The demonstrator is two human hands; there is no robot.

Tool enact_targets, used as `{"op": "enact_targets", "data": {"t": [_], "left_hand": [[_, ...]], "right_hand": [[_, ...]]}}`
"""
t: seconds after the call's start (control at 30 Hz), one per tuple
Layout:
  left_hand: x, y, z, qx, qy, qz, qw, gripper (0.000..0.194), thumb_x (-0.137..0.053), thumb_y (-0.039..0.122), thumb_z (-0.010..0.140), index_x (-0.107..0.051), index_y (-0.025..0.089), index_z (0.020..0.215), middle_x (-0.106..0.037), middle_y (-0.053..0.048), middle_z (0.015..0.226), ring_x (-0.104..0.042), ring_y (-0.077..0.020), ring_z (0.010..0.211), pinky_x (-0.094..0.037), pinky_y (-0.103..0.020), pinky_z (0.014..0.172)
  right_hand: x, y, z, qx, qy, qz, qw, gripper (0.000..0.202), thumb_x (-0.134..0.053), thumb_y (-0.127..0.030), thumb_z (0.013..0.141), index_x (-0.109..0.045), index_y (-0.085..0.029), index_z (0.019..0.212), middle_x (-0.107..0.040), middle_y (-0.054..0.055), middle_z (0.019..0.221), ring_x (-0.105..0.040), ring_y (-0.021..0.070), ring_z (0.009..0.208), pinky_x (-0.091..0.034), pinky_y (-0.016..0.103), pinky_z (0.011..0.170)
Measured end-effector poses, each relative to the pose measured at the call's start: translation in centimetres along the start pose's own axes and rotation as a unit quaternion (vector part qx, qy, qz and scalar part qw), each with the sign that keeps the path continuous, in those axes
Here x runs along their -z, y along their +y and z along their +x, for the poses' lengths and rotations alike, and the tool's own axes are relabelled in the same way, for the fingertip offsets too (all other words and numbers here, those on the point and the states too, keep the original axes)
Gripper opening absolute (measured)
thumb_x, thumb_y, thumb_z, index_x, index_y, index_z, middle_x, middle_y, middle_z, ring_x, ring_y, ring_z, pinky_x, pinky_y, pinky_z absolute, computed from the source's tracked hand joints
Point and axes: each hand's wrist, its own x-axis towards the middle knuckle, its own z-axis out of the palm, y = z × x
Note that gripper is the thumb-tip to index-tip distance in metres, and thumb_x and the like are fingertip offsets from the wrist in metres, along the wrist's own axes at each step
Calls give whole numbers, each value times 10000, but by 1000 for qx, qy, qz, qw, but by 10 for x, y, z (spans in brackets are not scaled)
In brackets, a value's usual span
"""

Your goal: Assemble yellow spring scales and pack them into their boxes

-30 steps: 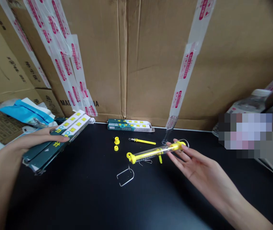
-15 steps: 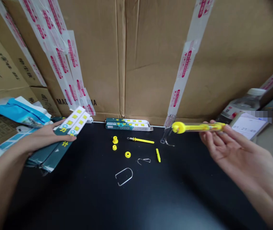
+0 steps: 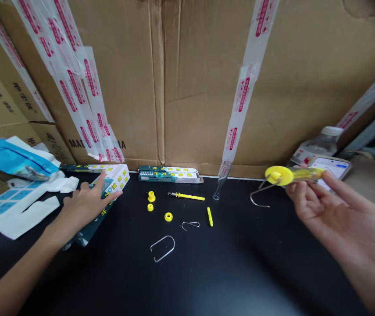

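Note:
My left hand [image 3: 83,204] rests over the long green-and-white boxes [image 3: 120,175] at the left, index finger and thumb stretched apart. The boxes lie on the black table, partly covered by the hand. Raised at the right, my right hand [image 3: 325,206] pinches a clear-tubed spring scale [image 3: 301,174] with a yellow cap, and a wire hook [image 3: 256,197] dangles from it. Between the hands are a yellow rod with a spring end [image 3: 190,197], a yellow ring [image 3: 168,217], a short yellow stick [image 3: 210,217], a small wire hook [image 3: 190,225] and a U-shaped wire [image 3: 163,249].
Another green-and-white box [image 3: 170,174] lies against the cardboard wall [image 3: 200,87]. Near it leans a clear tube [image 3: 220,182]. A phone [image 3: 335,164] and a bottle [image 3: 319,142] stand behind my right hand. A blue packet [image 3: 16,158] and a power strip [image 3: 12,199] are far left.
My left hand has lowered the boxes onto the table and its fingers have spread. My right hand has turned the spring scale, so its hook now hangs in plain sight. The camera view has shifted slightly.

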Motion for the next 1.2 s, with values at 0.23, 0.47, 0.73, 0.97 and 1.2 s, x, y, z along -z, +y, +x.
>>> {"op": "enact_targets", "data": {"t": [0.23,0.47,0.73,0.97,1.2], "left_hand": [[-7,10,-14,-44,114,75,990,578,-201,426,1007,-349,238,1532,-369,-320,1474,-348,-587,1318,-393,-751,833],[-5,39,-35,-66,69,152,984,555,-325,311,1009,-290,189,1549,-294,-302,1553,-219,-578,1407,-351,-714,970],[-29,55,-50,-108,100,204,968,537,-395,211,981,-384,97,1505,-255,-328,1566,-189,-565,1424,-150,-774,1034],[-9,43,-42,-69,104,174,977,543,-345,350,1018,-371,138,1517,-290,-334,1547,-291,-559,1386,-315,-704,981],[-8,23,-31,-95,134,157,974,592,-271,413,1023,-351,101,1520,-318,-314,1534,-415,-491,1298,-436,-607,879]], "right_hand": [[-1,-1,1,-13,33,0,999,316,-394,-88,993,-699,-109,915,-694,65,822,-731,131,671,-625,141,636],[0,1,1,-25,20,-9,999,331,-372,-79,990,-699,-109,948,-700,66,834,-729,130,669,-626,138,632],[-1,6,1,-30,32,-25,999,318,-395,-81,980,-703,-109,905,-697,62,815,-726,129,638,-628,139,613],[1,8,3,-40,29,-36,998,341,-378,-72,977,-709,-114,900,-714,62,808,-736,138,628,-626,142,598],[-2,10,2,-49,38,-39,997,376,-346,-50,968,-704,-118,876,-720,65,804,-741,144,618,-630,155,594]]}}
